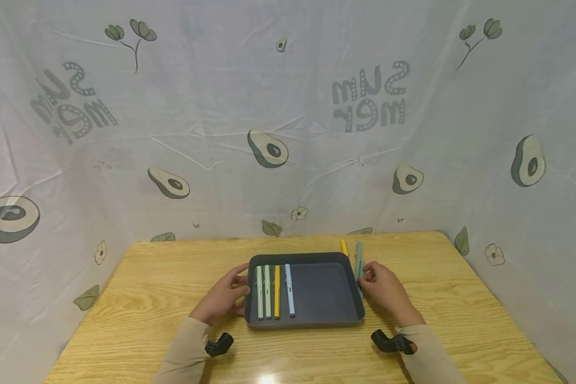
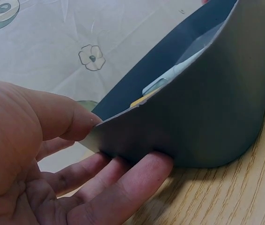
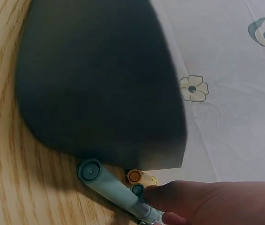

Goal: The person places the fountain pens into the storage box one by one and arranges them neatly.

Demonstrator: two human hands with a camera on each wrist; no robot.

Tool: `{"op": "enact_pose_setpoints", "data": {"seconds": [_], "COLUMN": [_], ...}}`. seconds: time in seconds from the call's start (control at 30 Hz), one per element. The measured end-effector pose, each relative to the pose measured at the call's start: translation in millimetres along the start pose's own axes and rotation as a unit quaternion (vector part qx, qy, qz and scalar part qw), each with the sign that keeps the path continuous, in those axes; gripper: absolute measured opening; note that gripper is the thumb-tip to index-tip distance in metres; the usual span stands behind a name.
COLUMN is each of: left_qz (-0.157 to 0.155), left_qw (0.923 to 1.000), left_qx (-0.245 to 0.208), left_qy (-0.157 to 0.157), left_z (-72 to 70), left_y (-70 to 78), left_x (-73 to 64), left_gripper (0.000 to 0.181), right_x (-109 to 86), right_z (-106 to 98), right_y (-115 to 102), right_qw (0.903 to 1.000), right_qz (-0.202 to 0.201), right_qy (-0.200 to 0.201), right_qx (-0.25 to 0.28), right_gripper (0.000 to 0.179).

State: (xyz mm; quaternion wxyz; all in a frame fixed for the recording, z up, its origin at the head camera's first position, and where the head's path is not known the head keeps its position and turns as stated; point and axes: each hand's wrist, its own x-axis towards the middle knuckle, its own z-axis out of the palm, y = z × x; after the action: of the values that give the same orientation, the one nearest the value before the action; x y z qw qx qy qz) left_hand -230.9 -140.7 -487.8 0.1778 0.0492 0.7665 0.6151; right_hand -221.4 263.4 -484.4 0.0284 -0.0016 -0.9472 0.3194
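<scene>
A dark grey tray (image 1: 326, 324) holds two pale green pens (image 1: 260, 293), a yellow pen (image 1: 277, 293) and a light blue pen (image 1: 290, 290), side by side in its left half. My left hand (image 1: 226, 293) rests against the tray's left wall; in the left wrist view the thumb touches the rim and the fingertips (image 2: 158, 164) lie on the outer wall. On the right, outside the tray, my right hand (image 1: 386, 288) pinches a grey-green pen (image 3: 111, 187). Its fingers are partly hidden. Another grey-green pen (image 1: 359, 253) and a yellow pen (image 1: 344, 247) lie close by.
The tray stands on a wooden table (image 1: 173, 277) with a printed curtain (image 1: 211, 106) behind and at both sides. Wood shows to the left and right of the tray. Black wrist mounts (image 1: 391, 343) sit on both forearms.
</scene>
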Motion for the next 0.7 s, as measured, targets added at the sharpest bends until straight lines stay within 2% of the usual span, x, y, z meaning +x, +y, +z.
{"op": "enact_pose_setpoints", "data": {"seconds": [0.4,0.7], "left_qz": [-0.001,0.001], "left_qw": [1.0000,1.0000], "left_qx": [0.006,0.005], "left_qy": [0.003,0.002], "left_z": [0.1,0.1], "left_y": [-0.7,0.0], "left_x": [-1.1,-1.0], "left_gripper": [0.060,0.060], "right_x": [-1.7,-3.9], "right_z": [-1,-11], "right_y": [1,5], "right_qw": [0.9997,0.9988], "right_qz": [0.016,0.035], "right_qy": [0.000,-0.010], "right_qx": [-0.016,-0.031], "right_gripper": [0.039,0.043]}}
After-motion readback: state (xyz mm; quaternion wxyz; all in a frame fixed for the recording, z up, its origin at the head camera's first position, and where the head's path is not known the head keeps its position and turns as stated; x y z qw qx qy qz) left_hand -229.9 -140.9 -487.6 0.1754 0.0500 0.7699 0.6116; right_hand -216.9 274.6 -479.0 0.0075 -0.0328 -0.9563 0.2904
